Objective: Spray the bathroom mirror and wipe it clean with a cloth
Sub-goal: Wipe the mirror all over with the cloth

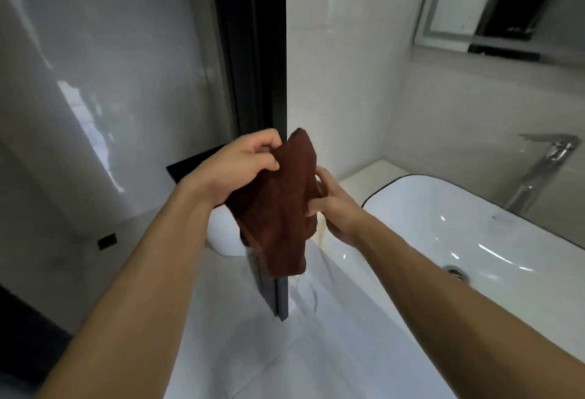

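Both hands are up in front of the camera working a dark reddish-brown cloth [278,205]. The left hand [234,167] has its grip pinched on the cloth's upper edge, thumb and fingers curled around a fold near the top. The right hand [335,208] is lower down on the other side, its grip closed on the cloth too, fingers wrapped round the edge with the thumb pressing the front. The cloth hangs bunched and crumpled between them, its bottom end dangling free in the air, not touching anything below.

It's held off the left end of the bench [357,177], over the floor rather than over the basin. The white sink [474,224] sits on the bench to the right, with a dark rim line and a drain showing at the bottom. A chrome tap [544,161] stands at the sink's far edge against the wall. The mirror [506,2] is up in the top right corner, well apart from the cloth. A black door frame [259,50] runs straight down behind the hands.
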`<state>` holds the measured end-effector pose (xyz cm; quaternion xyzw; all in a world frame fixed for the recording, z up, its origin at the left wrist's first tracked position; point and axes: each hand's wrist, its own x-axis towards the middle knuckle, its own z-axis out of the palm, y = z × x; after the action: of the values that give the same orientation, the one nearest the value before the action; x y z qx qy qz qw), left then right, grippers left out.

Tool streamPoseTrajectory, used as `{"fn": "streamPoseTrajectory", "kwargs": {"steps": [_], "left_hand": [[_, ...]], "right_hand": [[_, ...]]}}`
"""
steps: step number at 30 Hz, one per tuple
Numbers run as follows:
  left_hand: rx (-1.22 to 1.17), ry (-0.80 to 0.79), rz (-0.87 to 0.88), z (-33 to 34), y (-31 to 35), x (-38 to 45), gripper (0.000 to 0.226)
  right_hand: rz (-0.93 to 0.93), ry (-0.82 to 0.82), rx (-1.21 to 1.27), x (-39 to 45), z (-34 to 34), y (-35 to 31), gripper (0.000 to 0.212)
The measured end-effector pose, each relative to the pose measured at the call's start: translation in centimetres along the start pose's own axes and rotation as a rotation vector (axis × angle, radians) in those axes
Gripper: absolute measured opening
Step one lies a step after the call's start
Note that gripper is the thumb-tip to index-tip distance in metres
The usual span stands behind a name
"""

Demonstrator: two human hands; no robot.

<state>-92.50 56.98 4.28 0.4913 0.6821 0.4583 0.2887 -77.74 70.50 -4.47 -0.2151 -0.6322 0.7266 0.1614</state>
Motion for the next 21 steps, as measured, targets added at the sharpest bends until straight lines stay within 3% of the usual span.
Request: {"fn": "streamPoseTrajectory", "kwargs": {"steps": [2,6,9,15,21], "left_hand": [[0.003,-0.027,0.075,-1.9,5.6,1.6,0.012],[0.040,-0.085,0.247,-5.3,15.3,4.7,0.027],[0.169,-0.071,0.405,-7.0,21.7,6.9,0.021],[0.436,0.227,0.697,-5.2,30.6,12.3,0.019],[0.678,0.524,0.831,1.1,35.8,17.9,0.019]], "right_hand": [[-0.084,-0.020,0.006,-0.4,-1.3,-7.4,0.076],[-0.218,0.028,-0.121,-2.1,-4.0,-19.5,0.052],[-0.298,0.184,-0.213,-3.6,-5.4,-26.6,0.036],[-0.429,0.594,-0.486,-7.6,-8.2,-36.1,0.020],[-0.314,1.006,-0.973,-10.9,-13.3,-41.6,0.019]]}}
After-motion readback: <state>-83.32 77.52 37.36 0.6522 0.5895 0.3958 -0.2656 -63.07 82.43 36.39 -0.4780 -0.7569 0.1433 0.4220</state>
